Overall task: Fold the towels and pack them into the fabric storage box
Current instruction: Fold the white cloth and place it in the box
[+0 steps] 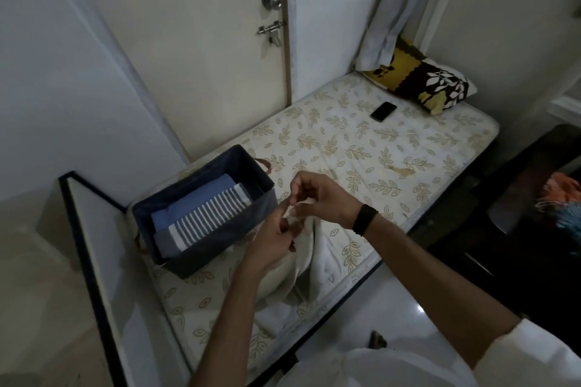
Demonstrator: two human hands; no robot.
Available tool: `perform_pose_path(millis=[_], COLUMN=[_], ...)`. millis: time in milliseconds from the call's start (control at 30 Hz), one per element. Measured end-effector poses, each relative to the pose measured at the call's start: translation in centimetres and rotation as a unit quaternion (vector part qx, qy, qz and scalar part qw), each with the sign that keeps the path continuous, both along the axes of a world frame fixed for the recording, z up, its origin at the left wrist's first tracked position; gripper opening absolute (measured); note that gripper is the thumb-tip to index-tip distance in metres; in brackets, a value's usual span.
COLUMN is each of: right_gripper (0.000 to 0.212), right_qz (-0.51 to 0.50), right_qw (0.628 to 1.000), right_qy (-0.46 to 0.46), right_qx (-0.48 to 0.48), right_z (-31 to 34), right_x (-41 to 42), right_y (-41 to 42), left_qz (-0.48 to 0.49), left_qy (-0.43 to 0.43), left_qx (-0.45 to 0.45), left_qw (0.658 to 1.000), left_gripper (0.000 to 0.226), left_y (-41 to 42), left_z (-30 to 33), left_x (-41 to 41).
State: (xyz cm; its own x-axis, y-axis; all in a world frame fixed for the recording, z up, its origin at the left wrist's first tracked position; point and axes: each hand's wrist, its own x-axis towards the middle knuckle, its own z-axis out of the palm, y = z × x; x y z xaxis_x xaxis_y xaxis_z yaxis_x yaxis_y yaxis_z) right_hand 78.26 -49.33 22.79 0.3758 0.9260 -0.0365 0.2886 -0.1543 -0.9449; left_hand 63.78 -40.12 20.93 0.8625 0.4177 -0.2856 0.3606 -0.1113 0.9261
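Note:
A dark blue fabric storage box (268,198) stands on the mattress at the left. Inside it lie a folded blue towel (191,199) and a folded blue-and-white striped towel (210,214). Just right of the box I hold up a white towel (309,258), which hangs down onto the mattress edge. My left hand (270,245) grips its upper edge. My right hand (317,198), with a black band on the wrist, pinches the same edge just above the left hand.
The leaf-patterned mattress (393,160) stretches away to the right, with a black phone (383,110) and a dark floral pillow (424,80) at its far end. A closed door (204,41) stands behind the box. Dark furniture (518,198) flanks the bed's right side.

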Motion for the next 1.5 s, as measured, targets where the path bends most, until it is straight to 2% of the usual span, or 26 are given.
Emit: perform_pose_path(millis=[67, 133, 300, 400, 533, 667, 767, 833, 933, 1100, 1200, 1300, 1500], right_gripper=[0.029, 0.031, 0.025, 0.016, 0.012, 0.019, 0.015, 0.025, 0.044, 0.015, 0.008, 0.006, 0.006], right_qz=[-0.028, -0.048, -0.031, -0.023, -0.068, -0.052, -0.045, -0.011, 0.103, 0.125, 0.156, 0.177, 0.167], right_qw=[0.999, 0.997, 0.981, 0.975, 0.984, 0.988, 0.998, 0.998, 0.991, 0.983, 0.977, 0.967, 0.98], right_qy=[-0.001, -0.047, -0.179, -0.204, -0.156, -0.13, -0.018, 0.025, 0.007, -0.134, -0.147, -0.177, -0.066], right_qx=[0.036, 0.04, -0.064, -0.084, -0.05, -0.059, -0.051, -0.063, -0.081, -0.02, 0.003, 0.052, 0.091], right_z=[0.1, 0.1, 0.1, -0.3, -0.5, -1.1, -2.3, -2.7, -3.0, -3.3, -3.3, -3.2, -2.9], right_x=[0.4, 1.0, 3.9, 4.6, 4.7, 4.6, 4.0, 3.6, 3.3, 2.4, 2.0, 1.5, 0.9], right_y=[-0.3, -0.6, -2.5, -3.4, -3.6, -2.8, -2.4, -2.3, -2.2, -1.6, -1.4, -1.3, -0.7], left_qz=[0.001, 0.022, 0.069, 0.061, 0.069, 0.177, 0.241, 0.262, 0.275, 0.324, 0.346, 0.372, 0.346], left_qy=[0.007, 0.015, 0.044, 0.054, 0.082, 0.106, 0.121, 0.127, 0.143, 0.154, 0.114, 0.06, -0.001], left_qx=[0.004, 0.001, 0.04, 0.075, 0.134, 0.188, 0.175, 0.173, 0.177, 0.113, 0.061, -0.034, -0.105], left_qw=[1.0, 1.0, 0.996, 0.994, 0.985, 0.96, 0.947, 0.941, 0.934, 0.927, 0.929, 0.926, 0.932], left_gripper=[0.017, 0.01, 0.01, 0.012, 0.012, 0.027, 0.024, 0.019, 0.011, 0.011, 0.011, 0.011, 0.013], left_y=[-0.6, -0.3, 1.0, 1.0, 0.5, 0.4, 0.5, 0.6, 0.5, -0.2, -0.9, -1.6, -3.1], left_z=[0.6, 0.5, 0.4, 0.6, 0.4, 0.2, -0.4, -0.7, -1.0, -1.7, -1.8, -1.4, 0.5], left_x=[0.9, 1.3, 1.8, 2.2, 2.5, 2.2, 1.6, 1.1, 0.5, -0.8, -1.4, -1.4, -1.0])
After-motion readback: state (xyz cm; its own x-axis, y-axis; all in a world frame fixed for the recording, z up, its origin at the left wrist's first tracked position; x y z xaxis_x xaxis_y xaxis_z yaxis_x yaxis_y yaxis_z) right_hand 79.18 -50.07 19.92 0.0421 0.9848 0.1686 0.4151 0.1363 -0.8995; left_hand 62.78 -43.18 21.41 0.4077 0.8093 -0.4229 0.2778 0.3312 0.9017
